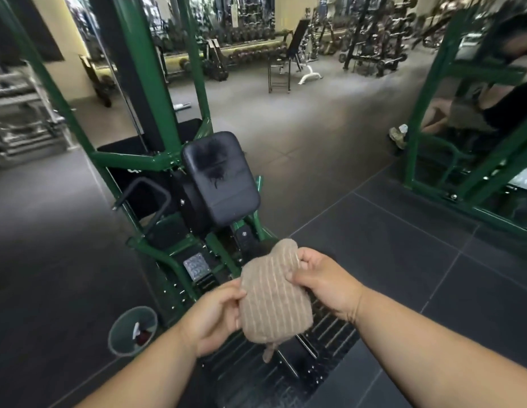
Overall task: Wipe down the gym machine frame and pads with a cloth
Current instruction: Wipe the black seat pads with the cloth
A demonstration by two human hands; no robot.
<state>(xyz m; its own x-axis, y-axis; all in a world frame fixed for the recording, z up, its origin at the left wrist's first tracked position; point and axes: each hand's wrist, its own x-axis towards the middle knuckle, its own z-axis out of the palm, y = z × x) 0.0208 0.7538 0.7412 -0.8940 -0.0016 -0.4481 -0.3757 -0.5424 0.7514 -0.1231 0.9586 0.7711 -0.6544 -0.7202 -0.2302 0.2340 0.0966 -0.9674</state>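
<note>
— Head view: where is the cloth sitting?

— The beige ribbed cloth [272,293] is hanging between both hands, above the machine's black footplate [286,375]. The left hand [215,318] is pinching its left edge; the right hand [324,279] is gripping its upper right edge.

— And the machine?

— The green frame [144,159] and scuffed black pad [224,178] are standing just beyond, untouched. A bin [132,331] is sitting left.

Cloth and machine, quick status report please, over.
Both hands, left and right, pinch the tan cloth in the air. Black pad and green frame not yet touched. Nothing between cloth and pad.
</note>
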